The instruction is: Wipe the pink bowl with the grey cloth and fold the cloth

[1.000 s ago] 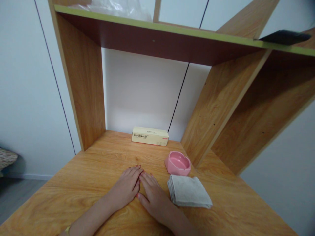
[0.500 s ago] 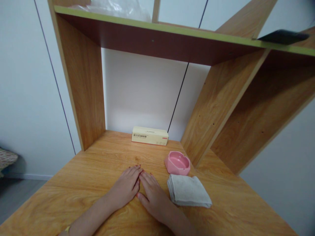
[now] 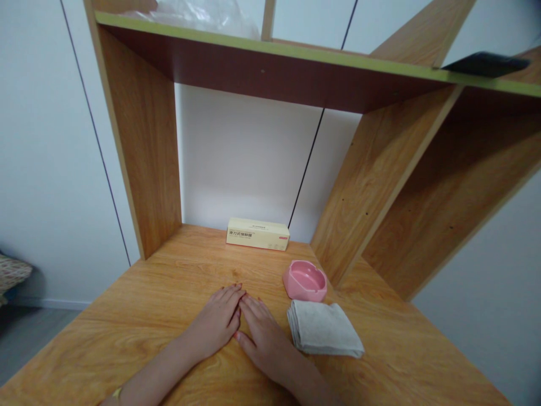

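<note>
My left hand (image 3: 217, 321) lies flat on the wooden desk (image 3: 127, 332), fingers stretched out and holding nothing. Beside it, my right hand (image 3: 262, 336) rests palm down, also flat, and the fingertips of the two hands touch. A folded light-grey cloth (image 3: 325, 330) lies just right of my right hand, apart from it. Behind the cloth stands a pink ashtray (image 3: 302, 285) with angular sides and notches in its rim. Farther back, against the white wall, is a long cream cling film box (image 3: 257, 234) with dark printed characters.
Wooden side panels (image 3: 139, 152) rise at the left and right of the desk. Overhead runs a shelf (image 3: 270, 76) with a clear plastic bag (image 3: 203, 17) on its left part and a flat dark object (image 3: 486, 65) at its right end. Patterned fabric (image 3: 12, 276) shows at far left.
</note>
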Tool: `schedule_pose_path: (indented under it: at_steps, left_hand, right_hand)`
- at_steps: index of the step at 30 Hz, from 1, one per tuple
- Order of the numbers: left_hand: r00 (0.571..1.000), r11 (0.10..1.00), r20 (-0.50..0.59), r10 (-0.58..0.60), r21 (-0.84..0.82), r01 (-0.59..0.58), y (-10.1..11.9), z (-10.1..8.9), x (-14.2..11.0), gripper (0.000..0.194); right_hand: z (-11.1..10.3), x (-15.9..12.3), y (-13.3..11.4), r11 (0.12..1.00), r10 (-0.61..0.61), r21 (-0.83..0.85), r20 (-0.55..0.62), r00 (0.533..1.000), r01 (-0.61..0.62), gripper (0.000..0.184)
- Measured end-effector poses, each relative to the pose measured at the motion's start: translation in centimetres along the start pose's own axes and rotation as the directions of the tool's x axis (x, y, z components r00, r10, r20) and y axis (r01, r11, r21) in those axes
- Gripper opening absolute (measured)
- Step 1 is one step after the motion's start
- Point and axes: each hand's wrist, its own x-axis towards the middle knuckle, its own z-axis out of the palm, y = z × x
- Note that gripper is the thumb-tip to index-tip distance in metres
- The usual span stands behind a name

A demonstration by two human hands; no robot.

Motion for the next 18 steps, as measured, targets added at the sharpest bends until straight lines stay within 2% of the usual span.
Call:
schedule_pose_path:
  at_steps: [6, 18]
  left_hand:
    - [1.000, 1.000, -0.021, 0.004, -0.018, -0.005, -0.05, 0.09, -0.03, 0.043]
    - [1.000, 1.000, 0.015, -0.005, -0.015, 0.005, 0.01, -0.04, 0.03, 0.044]
  right_hand:
    - [-0.04, 0.05, -0.12, 1.000, 0.009, 0.006, -0.005, 1.000, -0.009, 0.055]
    - [-0.04, 0.19, 0.04, 1.000, 0.009, 0.018, 0.021, 1.000, -0.009, 0.055]
